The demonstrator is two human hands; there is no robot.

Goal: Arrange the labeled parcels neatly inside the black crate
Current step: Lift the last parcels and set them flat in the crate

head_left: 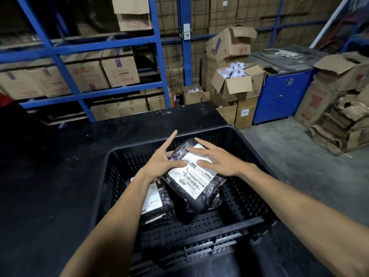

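Both hands work inside the black crate (247,148), which sits on a dark table (50,186). Top parcel (194,176), black wrap w/ white shipping label facing up, lies tilted in the crate's middle-right, resting partly on another wrapped pkg below it. Left hand (161,163) grips the top parcel's left edge: thumb on top by the label, index finger stretched out straight & off the parcel, other fingers hidden under/behind the edge. Right hand (219,159) lies flat & spread on the upper part of the label, palm down, fingers not curled, pressing rather than grasping. Second parcel (154,200), also black w/ white label, lies lower left in the crate, partly hidden by the left forearm. Bkgd: blue shelving (157,47) w/ cardboard boxes (117,70), more open boxes on the concrete floor at right.
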